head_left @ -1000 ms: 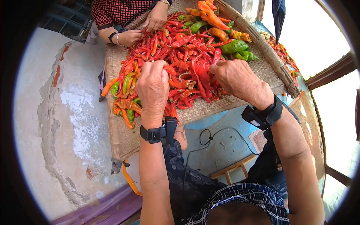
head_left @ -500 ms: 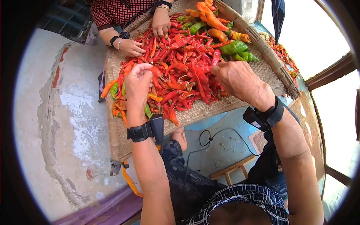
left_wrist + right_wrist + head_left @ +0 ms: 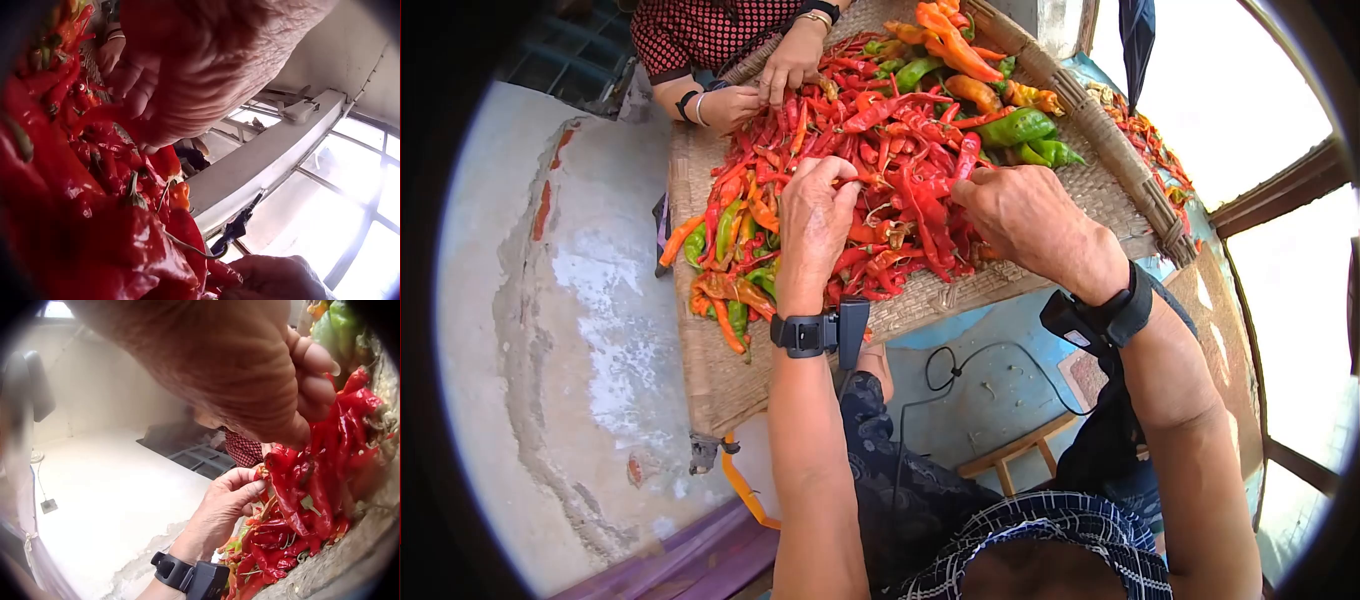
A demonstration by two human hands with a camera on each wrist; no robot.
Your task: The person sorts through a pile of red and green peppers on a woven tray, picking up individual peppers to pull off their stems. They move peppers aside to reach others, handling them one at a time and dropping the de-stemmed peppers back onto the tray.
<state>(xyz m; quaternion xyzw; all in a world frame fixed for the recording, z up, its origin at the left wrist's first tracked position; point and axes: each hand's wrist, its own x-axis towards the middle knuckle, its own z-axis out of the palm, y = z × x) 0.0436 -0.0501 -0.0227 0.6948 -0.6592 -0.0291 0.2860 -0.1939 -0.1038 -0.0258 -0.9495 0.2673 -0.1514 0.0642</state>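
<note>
Red peppers (image 3: 920,205) lie heaped on a woven tray (image 3: 730,375). Over the pile's near left part, the left hand (image 3: 815,225) pinches a red pepper between thumb and fingers; the right wrist view shows this pinch by the left hand (image 3: 219,506) from the side. At the pile's right side is the right hand (image 3: 1035,220), its fingers curled round the end of a red pepper. In the left wrist view the right hand (image 3: 275,278) holds that pepper's end (image 3: 225,274). Its palm side hides part of the grip.
Another person's hands (image 3: 793,62) work at the tray's far left. Green peppers (image 3: 1015,128) and orange peppers (image 3: 960,50) lie at the back right, mixed ones (image 3: 735,290) at the left. A wooden stool (image 3: 1015,455) and a cable (image 3: 1000,345) are below.
The left hand has moved right over the pile from its place half a second ago. The right hand has stayed nearly still. The other person's hands have come together.
</note>
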